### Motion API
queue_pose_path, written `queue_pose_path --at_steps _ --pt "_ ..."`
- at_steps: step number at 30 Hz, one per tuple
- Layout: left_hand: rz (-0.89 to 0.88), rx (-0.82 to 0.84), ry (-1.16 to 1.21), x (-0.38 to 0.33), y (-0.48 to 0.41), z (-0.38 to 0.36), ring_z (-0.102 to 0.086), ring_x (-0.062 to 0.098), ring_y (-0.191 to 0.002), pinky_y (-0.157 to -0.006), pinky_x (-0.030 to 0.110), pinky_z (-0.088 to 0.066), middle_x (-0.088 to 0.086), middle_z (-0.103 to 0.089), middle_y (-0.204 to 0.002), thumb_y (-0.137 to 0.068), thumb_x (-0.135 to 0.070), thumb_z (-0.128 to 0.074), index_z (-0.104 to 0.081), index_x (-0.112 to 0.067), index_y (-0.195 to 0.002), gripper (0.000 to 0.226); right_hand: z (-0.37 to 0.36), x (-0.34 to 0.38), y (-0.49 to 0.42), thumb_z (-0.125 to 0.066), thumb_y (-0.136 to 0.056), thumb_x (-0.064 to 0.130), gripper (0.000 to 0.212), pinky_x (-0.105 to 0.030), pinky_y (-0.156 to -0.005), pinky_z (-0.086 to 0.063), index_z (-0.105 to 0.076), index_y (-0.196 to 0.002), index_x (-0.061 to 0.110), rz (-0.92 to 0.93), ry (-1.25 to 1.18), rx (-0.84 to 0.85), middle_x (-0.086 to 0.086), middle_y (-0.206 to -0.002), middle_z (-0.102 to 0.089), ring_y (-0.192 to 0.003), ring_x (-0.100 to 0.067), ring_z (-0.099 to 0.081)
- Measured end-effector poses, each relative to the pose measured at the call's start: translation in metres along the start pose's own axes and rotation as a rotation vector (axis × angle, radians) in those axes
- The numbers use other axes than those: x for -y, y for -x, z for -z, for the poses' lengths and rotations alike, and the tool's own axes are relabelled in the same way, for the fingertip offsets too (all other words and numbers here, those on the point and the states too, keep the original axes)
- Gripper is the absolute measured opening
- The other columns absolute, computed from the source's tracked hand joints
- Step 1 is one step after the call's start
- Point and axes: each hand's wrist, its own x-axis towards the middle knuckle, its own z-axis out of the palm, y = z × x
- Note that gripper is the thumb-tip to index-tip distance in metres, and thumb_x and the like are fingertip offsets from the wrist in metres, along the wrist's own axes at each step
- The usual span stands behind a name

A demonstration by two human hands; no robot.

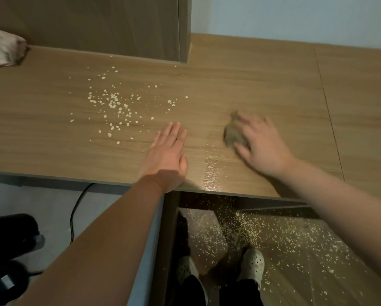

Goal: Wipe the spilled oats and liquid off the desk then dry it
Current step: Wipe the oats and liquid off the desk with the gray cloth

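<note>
Loose oats lie scattered over the left middle of the wooden desk. My left hand rests flat on the desk, fingers straight, just right of the oats. My right hand, blurred, presses a small grey-brown cloth against the desk with spread fingers. A wet, shiny streak runs between my hands toward the front edge.
A light cloth lies bunched at the far left against a wooden cabinet. Below the desk edge, many oats cover the floor around my feet. A black cable hangs at the left.
</note>
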Motion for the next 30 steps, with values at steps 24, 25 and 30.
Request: queue_pose_path --at_steps 24,25,30 --pt "0.010 0.038 -0.030 -0.001 -0.002 0.001 0.011 0.015 -0.149 -0.121 0.033 0.009 0.001 0.007 -0.163 -0.100 -0.021 -0.030 -0.002 -0.017 -0.155 0.062 -0.001 -0.033 -0.051 -0.053 -0.090 0.027 0.048 -0.049 -0.109 -0.035 -0.053 -0.133 0.008 -0.459 -0.103 -0.166 -0.017 -0.145 -0.048 -0.129 -0.039 -0.045" --pt "0.009 0.036 -0.031 -0.001 -0.002 0.001 0.011 0.015 -0.149 -0.121 0.034 0.008 0.002 0.007 -0.163 -0.100 -0.021 -0.031 -0.002 -0.017 -0.155 0.062 -0.005 -0.019 -0.052 -0.052 -0.088 0.027 0.047 -0.048 -0.107 -0.036 -0.055 -0.130 0.006 -0.480 -0.072 -0.190 -0.018 -0.144 -0.048 -0.128 -0.039 -0.046" --pt "0.002 0.039 -0.026 -0.001 0.000 0.004 0.012 0.015 -0.149 -0.123 0.036 0.005 0.002 0.008 -0.163 -0.101 -0.022 -0.029 -0.001 -0.016 -0.155 0.062 -0.010 0.060 0.026 -0.054 -0.092 0.026 0.042 -0.042 -0.114 -0.031 -0.054 -0.133 0.018 0.200 -0.142 -0.014 -0.004 -0.150 -0.044 -0.138 -0.023 -0.040"
